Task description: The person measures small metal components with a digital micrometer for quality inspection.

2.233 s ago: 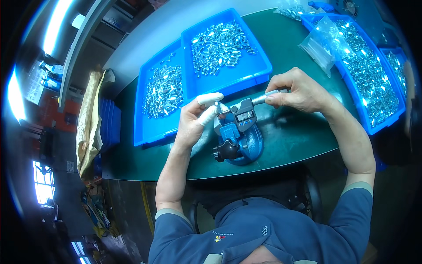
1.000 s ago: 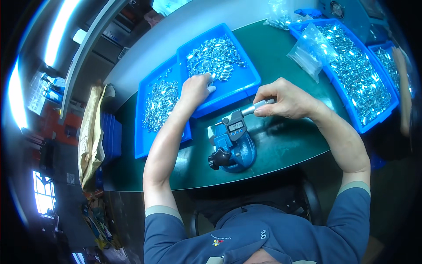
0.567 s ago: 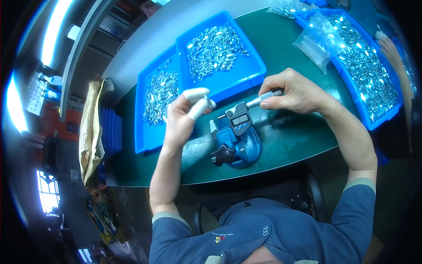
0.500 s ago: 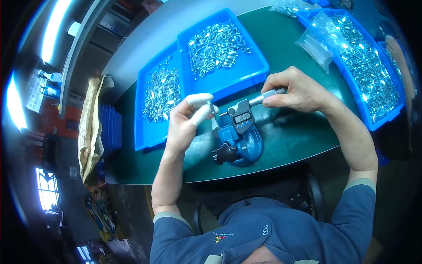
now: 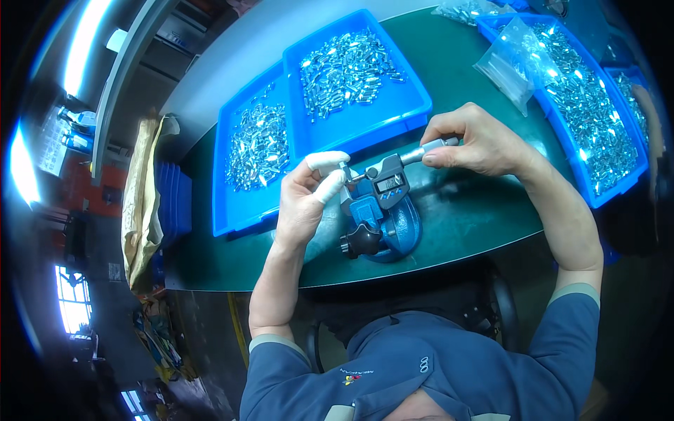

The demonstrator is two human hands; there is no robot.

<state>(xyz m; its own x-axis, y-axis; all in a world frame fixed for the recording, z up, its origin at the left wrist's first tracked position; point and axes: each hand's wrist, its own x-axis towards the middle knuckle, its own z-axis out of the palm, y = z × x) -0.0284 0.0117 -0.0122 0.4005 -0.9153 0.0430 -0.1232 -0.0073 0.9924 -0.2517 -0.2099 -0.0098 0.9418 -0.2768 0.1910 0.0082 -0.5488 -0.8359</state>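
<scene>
A digital micrometer [image 5: 391,184] sits clamped in a blue stand [image 5: 403,228] on the table's near side. White finger covers are on the thumb and forefinger of my left hand [image 5: 302,203]. Those fingers pinch a small shiny metal piece [image 5: 345,169] at the micrometer's measuring gap, partly hiding it. On the other side, the thumb and bent fingers of my right hand [image 5: 481,144] grip the micrometer's thimble end. A black knob [image 5: 364,241] sticks out at the front of the stand.
Two blue trays [image 5: 414,119] of small metal pieces lie beyond my hands, one overlapping the other. At right stands a long blue bin [image 5: 618,188] full of similar pieces, with a clear plastic bag [image 5: 507,67] over its edge. Brown paper [image 5: 140,203] and stacked blue bins [image 5: 175,200] are at left.
My left hand has shifted slightly right, bringing the metal piece closer to the micrometer's gap. The right hand stays on the thimble, and the micrometer looks tilted slightly differently.
</scene>
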